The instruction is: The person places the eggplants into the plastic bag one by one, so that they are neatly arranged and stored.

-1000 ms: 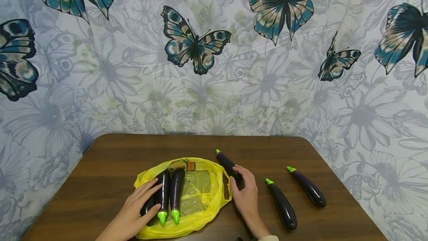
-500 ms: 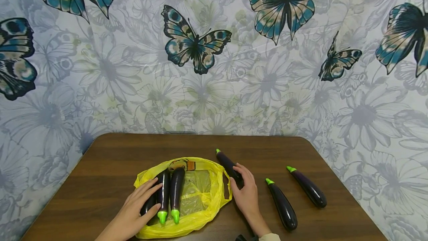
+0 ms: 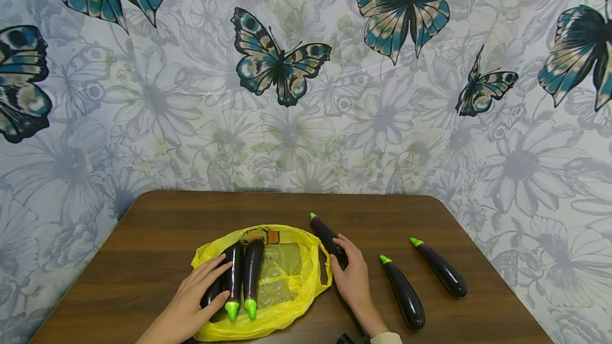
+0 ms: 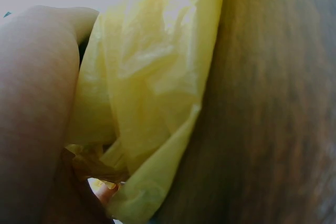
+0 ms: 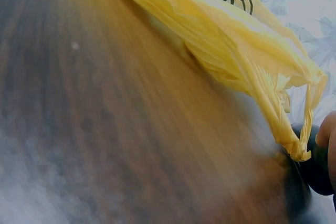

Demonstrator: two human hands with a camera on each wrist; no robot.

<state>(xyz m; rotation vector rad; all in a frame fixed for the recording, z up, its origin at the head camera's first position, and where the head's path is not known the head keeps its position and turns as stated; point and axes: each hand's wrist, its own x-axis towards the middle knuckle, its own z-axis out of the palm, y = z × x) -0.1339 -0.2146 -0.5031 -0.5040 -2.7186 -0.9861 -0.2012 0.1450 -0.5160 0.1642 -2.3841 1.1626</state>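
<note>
A yellow plastic bag lies wide-mouthed on the table. Inside it on the left are a dark eggplant partly hidden under my left hand, and two more eggplants, the nearer and the right one, green caps toward me. My left hand rests over them, fingers extended across and thumb apart. Right of the bag, my right hand grips the lower end of another eggplant, its green tip pointing away. The right wrist view shows this eggplant's end beside the bag's handle.
Two loose eggplants lie on the right: one closer, one farther out. The brown wooden table has rounded far corners and meets a butterfly-patterned wall. A black object shows at the right wrist.
</note>
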